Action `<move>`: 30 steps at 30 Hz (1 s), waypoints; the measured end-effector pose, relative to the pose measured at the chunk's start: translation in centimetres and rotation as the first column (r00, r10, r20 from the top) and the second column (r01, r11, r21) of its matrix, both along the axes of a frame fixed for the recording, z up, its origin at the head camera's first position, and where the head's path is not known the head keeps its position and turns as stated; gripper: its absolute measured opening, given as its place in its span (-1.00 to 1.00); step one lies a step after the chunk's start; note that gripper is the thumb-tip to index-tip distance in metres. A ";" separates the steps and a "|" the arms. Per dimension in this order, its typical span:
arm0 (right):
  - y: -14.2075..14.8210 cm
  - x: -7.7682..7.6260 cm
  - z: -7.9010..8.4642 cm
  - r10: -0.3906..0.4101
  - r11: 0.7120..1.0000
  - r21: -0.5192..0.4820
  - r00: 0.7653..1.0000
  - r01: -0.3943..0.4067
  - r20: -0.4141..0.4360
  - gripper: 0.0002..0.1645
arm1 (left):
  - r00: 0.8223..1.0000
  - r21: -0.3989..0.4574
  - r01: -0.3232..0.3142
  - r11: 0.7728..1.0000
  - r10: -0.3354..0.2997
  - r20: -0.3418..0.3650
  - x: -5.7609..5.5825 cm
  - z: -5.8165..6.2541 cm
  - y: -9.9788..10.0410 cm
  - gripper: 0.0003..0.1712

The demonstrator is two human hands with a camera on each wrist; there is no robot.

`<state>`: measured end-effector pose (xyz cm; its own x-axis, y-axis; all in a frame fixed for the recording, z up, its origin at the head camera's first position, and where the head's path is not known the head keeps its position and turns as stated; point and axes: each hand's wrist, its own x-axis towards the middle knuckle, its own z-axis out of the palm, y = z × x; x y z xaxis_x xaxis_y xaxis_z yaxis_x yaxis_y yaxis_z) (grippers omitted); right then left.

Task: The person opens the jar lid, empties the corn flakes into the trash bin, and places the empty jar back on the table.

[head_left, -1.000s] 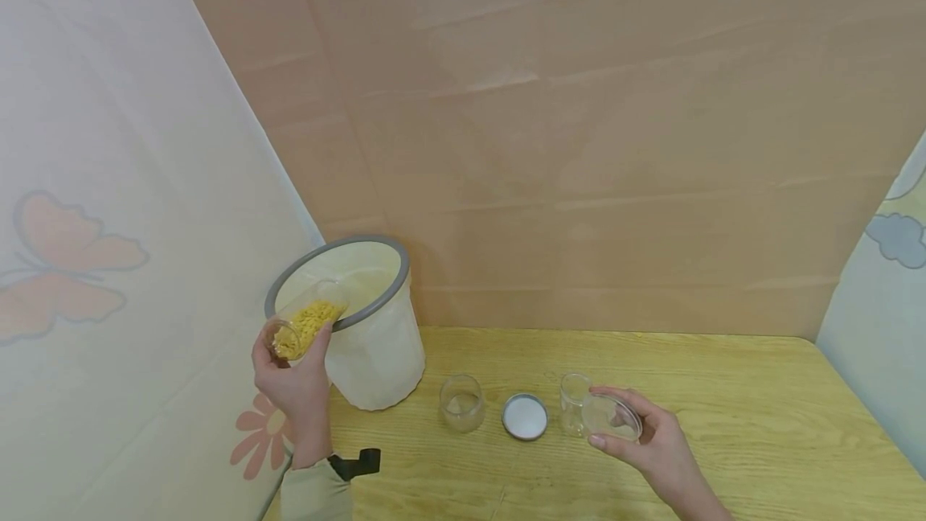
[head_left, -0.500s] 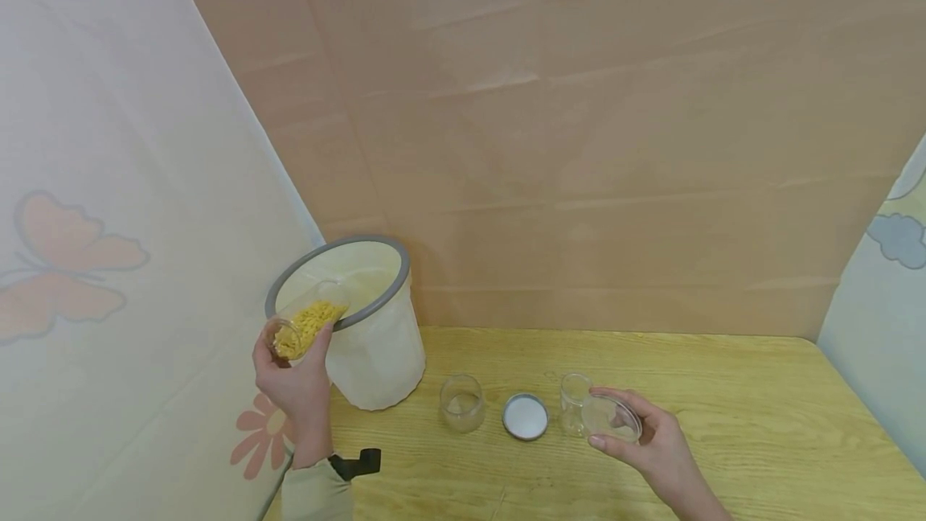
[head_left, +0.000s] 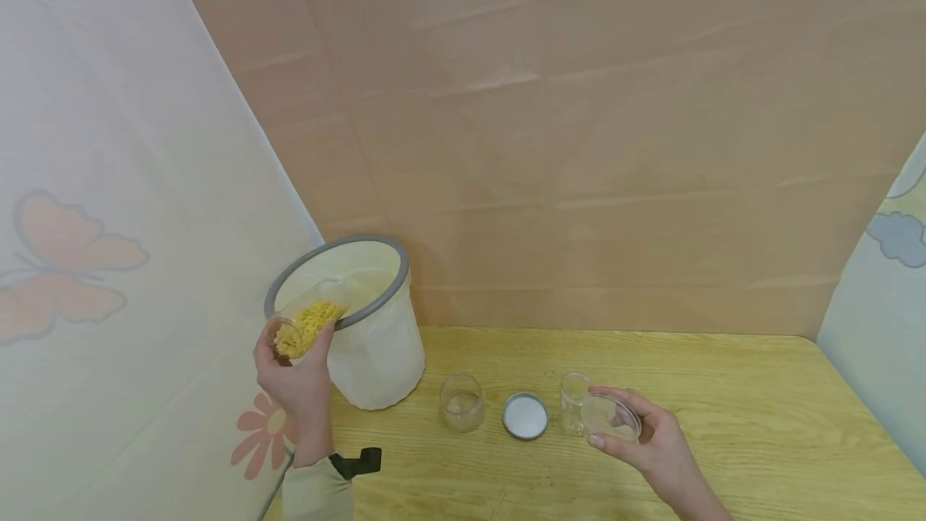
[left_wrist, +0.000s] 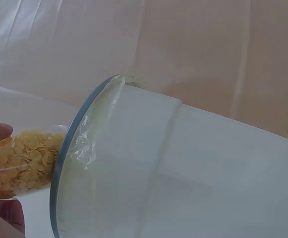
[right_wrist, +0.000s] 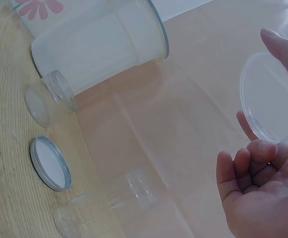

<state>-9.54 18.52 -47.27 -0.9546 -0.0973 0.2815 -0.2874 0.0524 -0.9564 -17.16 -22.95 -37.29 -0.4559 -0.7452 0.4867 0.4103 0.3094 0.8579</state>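
Note:
My left hand grips a clear jar partly filled with yellow flakes. The jar is tilted, its mouth end over the grey rim of a white trash bin. In the left wrist view the flakes slope toward the mouth, which the rim partly hides. My right hand pinches a clear round lid by its edge between thumb and fingers, in front of a tall clear jar that stands on the table.
A short clear jar stands on the wooden table right of the bin. A silver-rimmed lid with a white inside lies between the two standing jars. Behind the table hangs a brown sheet, with a printed cloth at the left.

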 end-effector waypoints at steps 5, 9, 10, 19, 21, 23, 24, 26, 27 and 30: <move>0.0 -0.1 -0.1 -0.006 1.000 0.002 1.000 0.006 -0.005 -0.42 | 1.000 -0.012 0.013 1.000 -0.013 0.006 -0.7 -0.9 -1.0 -0.22; 0.1 -0.1 -0.1 0.010 1.000 -0.015 1.000 -0.010 -0.001 -0.42 | 1.000 -0.022 0.015 1.000 -0.015 0.001 -0.8 -1.0 -1.0 -0.22; 0.1 -0.1 -0.1 0.015 1.000 -0.020 1.000 -0.015 0.000 -0.42 | 1.000 -0.021 0.013 1.000 -0.013 0.003 -0.8 -1.0 -1.0 -0.22; 0.1 0.1 0.0 -0.034 0.999 0.042 0.999 0.033 0.020 -0.40 | 0.999 -0.026 0.019 0.999 -0.020 -0.039 1.1 1.7 1.5 -0.31; 0.1 0.1 0.0 -0.038 0.998 0.046 0.999 0.036 0.025 -0.40 | 0.999 -0.027 0.021 0.999 -0.023 -0.043 1.0 1.6 1.4 -0.31; 0.1 0.1 -0.1 -0.041 0.998 0.047 0.999 0.040 0.026 -0.40 | 0.998 -0.028 0.024 0.999 -0.026 -0.049 0.7 1.3 1.1 -0.30; 0.1 0.1 -0.1 -0.043 0.998 0.049 0.999 0.041 0.025 -0.39 | 0.999 -0.031 0.021 0.999 -0.023 -0.048 0.5 1.0 0.9 -0.29; 0.1 0.1 -0.1 -0.045 0.998 0.050 0.999 0.044 0.024 -0.40 | 0.999 -0.032 0.018 0.999 -0.019 -0.046 0.0 0.3 0.3 -0.26; 0.1 0.1 -0.1 -0.046 0.998 0.050 0.999 0.045 0.023 -0.40 | 0.999 -0.031 0.015 0.999 -0.016 -0.044 -0.3 -0.1 0.0 -0.25; 0.1 0.2 -0.2 -0.048 0.998 0.052 0.999 0.047 0.021 -0.40 | 0.999 -0.028 0.016 0.999 -0.017 -0.042 -0.9 -0.9 -0.7 -0.23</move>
<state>-9.37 18.62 -47.43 -0.9645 -0.0657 0.2558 -0.2620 0.1149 -0.9582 -18.04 -23.66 -38.18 -0.4464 -0.7239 0.5260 0.4512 0.3256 0.8309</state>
